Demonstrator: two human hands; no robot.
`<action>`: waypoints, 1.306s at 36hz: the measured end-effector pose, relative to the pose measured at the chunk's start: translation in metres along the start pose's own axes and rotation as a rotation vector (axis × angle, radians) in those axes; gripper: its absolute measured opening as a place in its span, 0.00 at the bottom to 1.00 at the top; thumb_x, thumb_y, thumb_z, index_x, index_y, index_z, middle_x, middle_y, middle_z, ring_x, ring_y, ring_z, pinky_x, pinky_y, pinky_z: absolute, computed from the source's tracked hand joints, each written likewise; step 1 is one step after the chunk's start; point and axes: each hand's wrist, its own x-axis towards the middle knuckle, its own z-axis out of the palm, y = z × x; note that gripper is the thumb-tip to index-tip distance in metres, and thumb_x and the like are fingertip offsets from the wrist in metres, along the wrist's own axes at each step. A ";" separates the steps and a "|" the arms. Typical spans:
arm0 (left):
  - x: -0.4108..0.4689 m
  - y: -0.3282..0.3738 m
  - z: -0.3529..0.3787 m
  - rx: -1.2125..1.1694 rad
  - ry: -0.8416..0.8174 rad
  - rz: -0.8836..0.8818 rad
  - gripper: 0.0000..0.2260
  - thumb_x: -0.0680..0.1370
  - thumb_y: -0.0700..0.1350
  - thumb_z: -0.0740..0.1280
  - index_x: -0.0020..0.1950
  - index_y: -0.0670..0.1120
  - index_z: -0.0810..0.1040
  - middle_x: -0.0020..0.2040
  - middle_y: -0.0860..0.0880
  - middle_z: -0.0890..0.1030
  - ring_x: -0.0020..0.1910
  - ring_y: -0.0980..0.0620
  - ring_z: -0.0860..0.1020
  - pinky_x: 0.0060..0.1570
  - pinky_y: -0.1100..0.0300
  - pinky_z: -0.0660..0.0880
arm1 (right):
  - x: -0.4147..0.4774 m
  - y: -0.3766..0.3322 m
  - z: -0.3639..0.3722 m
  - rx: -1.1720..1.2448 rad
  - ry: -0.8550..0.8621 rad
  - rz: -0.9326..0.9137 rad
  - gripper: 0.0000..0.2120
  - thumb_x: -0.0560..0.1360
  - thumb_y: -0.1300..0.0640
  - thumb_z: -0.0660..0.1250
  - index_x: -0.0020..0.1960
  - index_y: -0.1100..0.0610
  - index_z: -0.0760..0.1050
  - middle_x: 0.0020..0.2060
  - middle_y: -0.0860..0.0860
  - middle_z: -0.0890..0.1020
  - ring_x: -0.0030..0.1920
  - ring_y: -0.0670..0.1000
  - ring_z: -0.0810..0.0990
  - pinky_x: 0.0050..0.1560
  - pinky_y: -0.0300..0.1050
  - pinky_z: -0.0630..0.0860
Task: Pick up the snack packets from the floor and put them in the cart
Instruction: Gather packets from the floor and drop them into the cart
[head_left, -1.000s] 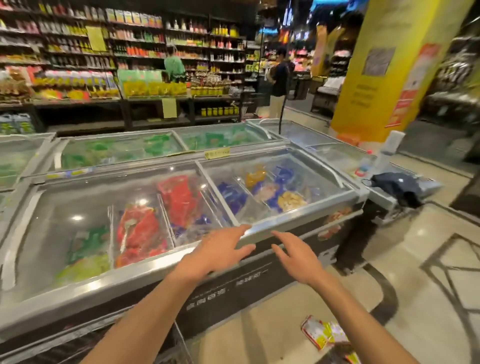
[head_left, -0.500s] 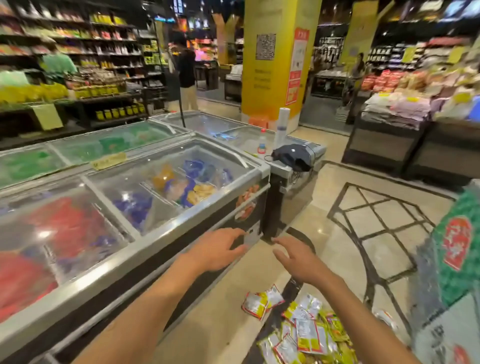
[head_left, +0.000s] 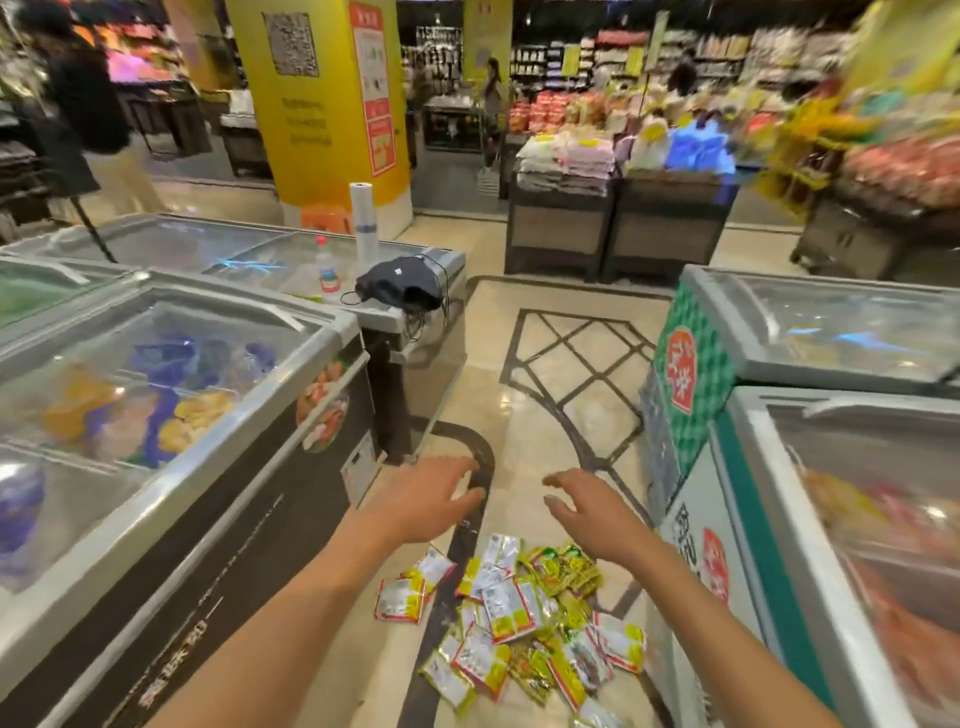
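Several small snack packets (head_left: 511, 616), yellow, red and silver, lie in a loose heap on the shiny floor between two freezer chests. My left hand (head_left: 434, 501) hovers above and just behind the heap, fingers relaxed, holding nothing. My right hand (head_left: 584, 506) hangs beside it at the same height, fingers loosely spread and empty. Neither hand touches a packet. No cart is in view.
A long glass-topped freezer (head_left: 218, 415) runs along my left; a green-and-white freezer (head_left: 737, 467) stands on my right. A dark bag (head_left: 400, 286), a bottle (head_left: 327, 270) and a roll (head_left: 362, 218) sit on the far freezer. A yellow pillar (head_left: 322, 104) and stacked displays (head_left: 618, 218) stand beyond.
My view has swung right, away from the left freezer and down the aisle. The packet heap has come fully into view under my hands, which stay outstretched and empty.
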 end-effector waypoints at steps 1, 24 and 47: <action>0.006 0.002 0.001 0.005 -0.006 0.016 0.23 0.82 0.59 0.58 0.74 0.51 0.67 0.69 0.49 0.74 0.67 0.48 0.73 0.65 0.51 0.68 | 0.000 0.005 0.000 -0.001 -0.004 0.018 0.18 0.79 0.48 0.59 0.67 0.52 0.71 0.64 0.49 0.75 0.65 0.51 0.72 0.65 0.53 0.69; 0.156 -0.058 0.099 0.025 -0.305 0.234 0.25 0.82 0.62 0.53 0.77 0.54 0.60 0.70 0.49 0.72 0.67 0.47 0.73 0.61 0.47 0.68 | 0.041 0.067 0.084 0.053 -0.143 0.472 0.19 0.80 0.50 0.58 0.70 0.53 0.67 0.64 0.54 0.74 0.63 0.54 0.73 0.62 0.50 0.71; 0.221 -0.172 0.411 -0.123 -0.613 -0.051 0.26 0.78 0.59 0.60 0.74 0.53 0.64 0.73 0.48 0.70 0.70 0.44 0.71 0.63 0.50 0.71 | 0.134 0.197 0.359 0.120 -0.429 0.572 0.13 0.76 0.51 0.59 0.58 0.53 0.73 0.56 0.53 0.78 0.59 0.55 0.75 0.55 0.48 0.73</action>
